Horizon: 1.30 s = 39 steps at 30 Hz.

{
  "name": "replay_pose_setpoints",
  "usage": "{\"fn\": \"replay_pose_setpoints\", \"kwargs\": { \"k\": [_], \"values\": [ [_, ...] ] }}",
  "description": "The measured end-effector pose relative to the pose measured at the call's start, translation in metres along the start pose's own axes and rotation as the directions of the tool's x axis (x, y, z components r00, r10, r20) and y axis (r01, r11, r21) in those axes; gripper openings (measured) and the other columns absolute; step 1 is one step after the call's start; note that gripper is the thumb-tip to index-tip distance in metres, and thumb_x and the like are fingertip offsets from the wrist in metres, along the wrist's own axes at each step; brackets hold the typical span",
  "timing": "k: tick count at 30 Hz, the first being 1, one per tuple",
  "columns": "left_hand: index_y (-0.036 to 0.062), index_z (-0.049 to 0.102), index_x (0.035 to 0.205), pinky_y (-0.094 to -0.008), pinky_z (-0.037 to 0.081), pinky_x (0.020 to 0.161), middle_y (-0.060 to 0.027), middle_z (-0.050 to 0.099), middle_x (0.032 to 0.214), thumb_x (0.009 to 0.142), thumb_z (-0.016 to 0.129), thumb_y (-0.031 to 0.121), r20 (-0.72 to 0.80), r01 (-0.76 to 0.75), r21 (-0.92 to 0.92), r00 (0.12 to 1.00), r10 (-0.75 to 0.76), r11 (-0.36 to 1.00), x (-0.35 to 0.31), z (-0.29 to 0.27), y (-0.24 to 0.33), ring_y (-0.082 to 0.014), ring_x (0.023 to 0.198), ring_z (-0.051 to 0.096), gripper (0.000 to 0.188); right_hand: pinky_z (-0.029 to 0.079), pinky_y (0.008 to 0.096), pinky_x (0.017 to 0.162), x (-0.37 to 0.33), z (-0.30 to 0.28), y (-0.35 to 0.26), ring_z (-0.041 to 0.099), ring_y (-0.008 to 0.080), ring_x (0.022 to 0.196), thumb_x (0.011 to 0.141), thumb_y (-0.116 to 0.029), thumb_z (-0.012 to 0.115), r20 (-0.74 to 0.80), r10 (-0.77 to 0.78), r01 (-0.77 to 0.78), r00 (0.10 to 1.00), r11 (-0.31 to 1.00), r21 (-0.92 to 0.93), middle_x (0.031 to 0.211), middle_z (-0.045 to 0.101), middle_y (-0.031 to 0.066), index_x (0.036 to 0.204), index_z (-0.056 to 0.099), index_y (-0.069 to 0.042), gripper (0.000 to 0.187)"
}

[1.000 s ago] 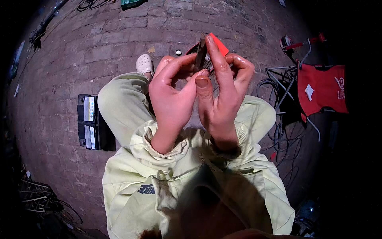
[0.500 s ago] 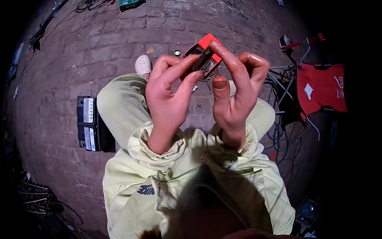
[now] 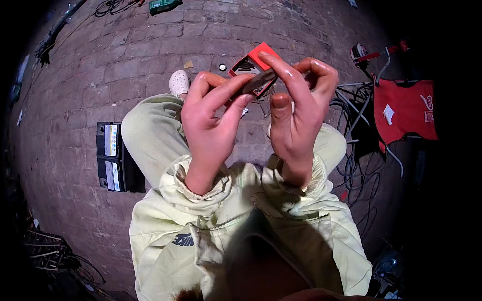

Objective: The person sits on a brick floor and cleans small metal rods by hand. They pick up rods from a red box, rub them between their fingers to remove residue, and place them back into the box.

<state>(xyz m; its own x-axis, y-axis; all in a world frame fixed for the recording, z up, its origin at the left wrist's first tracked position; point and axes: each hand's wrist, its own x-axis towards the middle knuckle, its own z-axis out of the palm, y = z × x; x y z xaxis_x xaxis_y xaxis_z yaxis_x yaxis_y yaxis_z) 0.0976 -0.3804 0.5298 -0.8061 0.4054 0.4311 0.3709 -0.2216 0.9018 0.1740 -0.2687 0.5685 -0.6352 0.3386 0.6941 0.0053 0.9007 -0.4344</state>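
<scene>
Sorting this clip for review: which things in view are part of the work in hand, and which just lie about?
In hand:
left hand
right hand
small red box-like part, held by both

Lying about:
black battery
red cloth
cables
small white cap
green object

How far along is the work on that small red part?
Done: the red part is off the floor and its dark inside with metal bits faces up. In hand: left hand and right hand both pinch it, fingertips at its open face. Left: it remains open, and a small round piece lies on the bricks.
</scene>
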Motion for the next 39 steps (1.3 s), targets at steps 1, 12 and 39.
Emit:
{"fn": "replay_pose_setpoints", "kwargs": {
  "k": [1, 12, 39],
  "values": [
    [-0.0037, 0.067, 0.102, -0.0209, 0.039, 0.065, -0.0035, 0.052, 0.085, 0.071, 0.068, -0.009, -0.007, 0.013, 0.037, 1.000, -0.013, 0.999, -0.001, 0.001, 0.003, -0.0106, 0.075, 0.048, 0.031, 0.034, 0.0282, 0.071, 0.000, 0.001, 0.002, 0.038, 0.0198, 0.087, 0.086, -0.047, 0.057, 0.004, 0.024, -0.024, 1.000, 0.998, 0.051, 0.093, 0.043, 0.0056, 0.109, 0.067, -0.012, 0.043],
    [-0.0046, 0.064, 0.107, -0.0201, 0.041, 0.060, -0.0043, 0.056, 0.083, 0.078, 0.068, -0.001, 0.366, 0.339, -0.307, 0.904, -0.219, 0.889, 0.000, -0.003, 0.005, -0.0092, 0.073, 0.052, 0.029, 0.041, 0.0254, 0.085, -0.010, 0.015, 0.031, 0.050, 0.0114, 0.096, 0.082, -0.021, 0.071, 0.397, 0.237, -0.421, 0.887, 0.055, 0.906, 0.097, 0.053, 0.0012, 0.103, 0.065, -0.001, 0.029],
    [-0.0068, 0.059, 0.114, -0.0240, 0.047, 0.066, -0.0085, 0.065, 0.092, 0.089, 0.060, 0.008, 0.363, 0.546, -0.665, 0.832, -0.419, 0.509, -0.001, 0.004, -0.002, -0.0114, 0.076, 0.058, 0.029, 0.039, 0.0225, 0.072, -0.015, 0.024, -0.004, 0.044, 0.0146, 0.087, 0.072, -0.009, 0.076, -0.208, 0.224, -0.176, 0.952, 0.958, 0.229, 0.093, 0.045, 0.0035, 0.110, 0.068, -0.009, 0.038]
  ]
}}
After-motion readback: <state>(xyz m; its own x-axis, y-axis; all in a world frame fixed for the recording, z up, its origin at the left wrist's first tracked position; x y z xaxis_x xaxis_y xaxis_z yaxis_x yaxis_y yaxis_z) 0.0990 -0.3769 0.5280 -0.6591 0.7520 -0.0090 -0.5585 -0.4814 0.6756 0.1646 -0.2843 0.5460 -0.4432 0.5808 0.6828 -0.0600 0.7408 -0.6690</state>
